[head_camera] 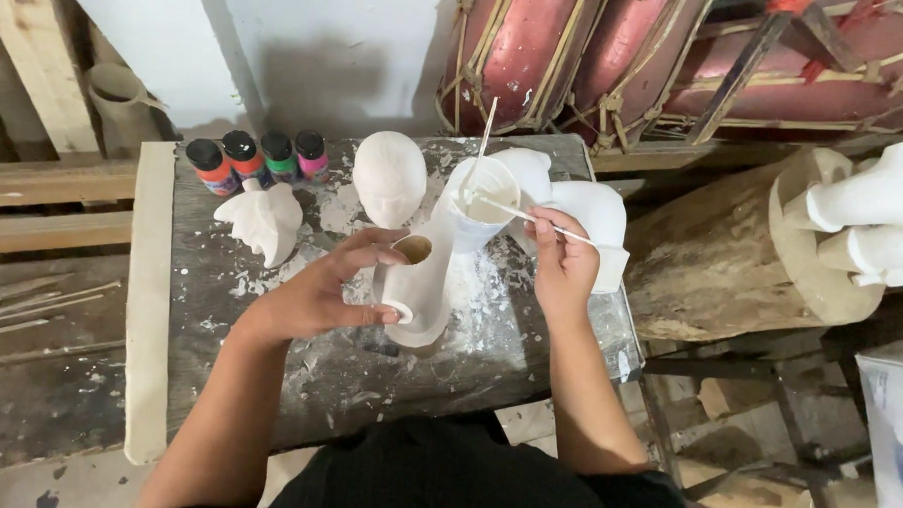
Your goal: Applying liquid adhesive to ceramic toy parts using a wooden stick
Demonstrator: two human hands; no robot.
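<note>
My left hand [320, 289] grips a white plaster figure piece [418, 288] with a round hollow opening at its top, held over the grey work board [367, 381]. My right hand [563, 263] holds a thin white stick [518, 213] whose tip dips into a white cup [483, 200] of white liquid. A second stick [483, 135] stands in the same cup. Behind the cup lies another white plaster piece [588, 214].
A plaster head [389, 177], a winged plaster figure [263, 217] and several small paint bottles [257, 159] stand at the board's back. A log [711, 263] with white plaster parts [873, 219] lies to the right. Red drums [619, 50] lean behind.
</note>
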